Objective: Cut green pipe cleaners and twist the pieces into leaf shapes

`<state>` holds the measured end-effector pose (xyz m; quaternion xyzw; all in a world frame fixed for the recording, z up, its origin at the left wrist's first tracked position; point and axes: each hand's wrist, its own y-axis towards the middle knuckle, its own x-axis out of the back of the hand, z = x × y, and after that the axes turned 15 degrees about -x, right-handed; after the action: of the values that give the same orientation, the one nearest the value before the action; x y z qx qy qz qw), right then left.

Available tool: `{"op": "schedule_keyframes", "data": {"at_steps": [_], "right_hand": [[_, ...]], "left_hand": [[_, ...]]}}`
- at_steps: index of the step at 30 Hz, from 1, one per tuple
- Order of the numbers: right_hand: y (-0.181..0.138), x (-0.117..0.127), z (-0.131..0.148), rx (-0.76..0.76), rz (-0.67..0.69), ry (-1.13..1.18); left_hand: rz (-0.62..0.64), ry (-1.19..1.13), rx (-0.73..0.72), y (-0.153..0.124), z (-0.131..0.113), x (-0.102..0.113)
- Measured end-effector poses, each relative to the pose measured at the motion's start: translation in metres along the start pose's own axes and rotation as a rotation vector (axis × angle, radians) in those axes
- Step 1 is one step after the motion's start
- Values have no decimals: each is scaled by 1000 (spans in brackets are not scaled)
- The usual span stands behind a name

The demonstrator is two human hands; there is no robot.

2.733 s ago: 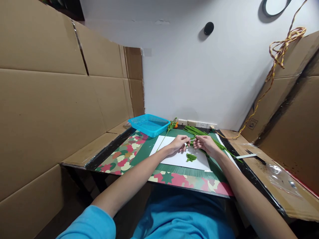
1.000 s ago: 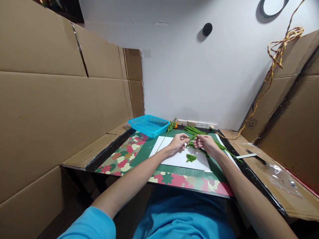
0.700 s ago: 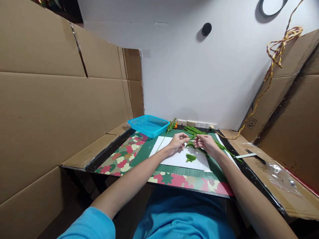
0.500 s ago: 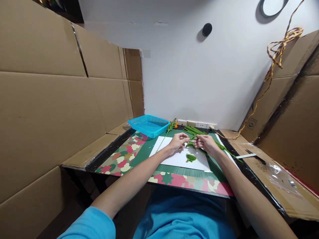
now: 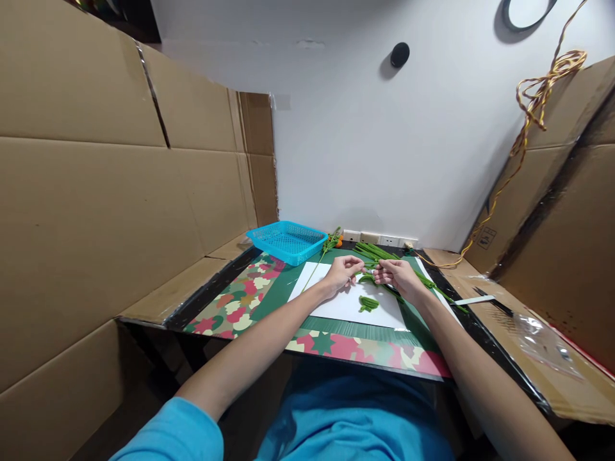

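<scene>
Over a white sheet of paper (image 5: 331, 306), my left hand (image 5: 344, 271) and my right hand (image 5: 396, 274) are close together, fingertips pinched. A thin green pipe cleaner (image 5: 369, 264) runs between them; its ends are hidden by the fingers. Just under the hands is a curved green piece (image 5: 368, 279), partly covered. A small coiled shape of green pipe cleaner (image 5: 368, 303) lies on the paper nearer to me. Behind my right hand a bundle of straight green pipe cleaners (image 5: 375, 251) is spread on the green mat, with more stems running out to the right.
A blue plastic basket (image 5: 288, 246) stands at the back left, beside an orange flower with a green stem (image 5: 332, 241). To the right are a white strip (image 5: 473, 300), black tweezer-like tool (image 5: 500, 307) and clear plastic bag (image 5: 545, 346). Cardboard walls (image 5: 120, 211) flank the table.
My hands stay in nearly the same place, with only slight finger movement around the pipe cleaner. The other things lie as before.
</scene>
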<state>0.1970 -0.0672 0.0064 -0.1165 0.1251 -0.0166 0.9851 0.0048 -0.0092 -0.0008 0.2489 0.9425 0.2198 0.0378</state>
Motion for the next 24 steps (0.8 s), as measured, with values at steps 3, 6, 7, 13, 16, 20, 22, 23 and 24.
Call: {"op": "schedule_keyframes", "data": {"at_steps": [3, 6, 7, 13, 16, 20, 22, 23, 24], "right_hand": [[0, 1, 0, 0, 14, 2], [0, 1, 0, -6, 14, 0], [0, 1, 0, -7, 15, -3], [1, 3, -1, 0, 19, -26], [1, 2, -1, 9, 4, -54], [1, 1, -2, 38, -20, -110], [2, 1, -3, 46, -24, -130], [2, 1, -3, 47, -29, -140], [3, 1, -3, 47, -33, -149]], "left_hand": [[7, -4, -5, 0, 2, 1], [19, -9, -3, 0, 2, 1], [19, -8, 3, 0, 1, 1], [10, -3, 29, -1, -1, 1], [13, -12, 37, -1, -1, 1], [2, -12, 44, 0, 1, 1], [-1, -5, 45, 0, 1, 0], [-1, -2, 43, 0, 1, 0], [1, 0, 39, 0, 2, 0]]}}
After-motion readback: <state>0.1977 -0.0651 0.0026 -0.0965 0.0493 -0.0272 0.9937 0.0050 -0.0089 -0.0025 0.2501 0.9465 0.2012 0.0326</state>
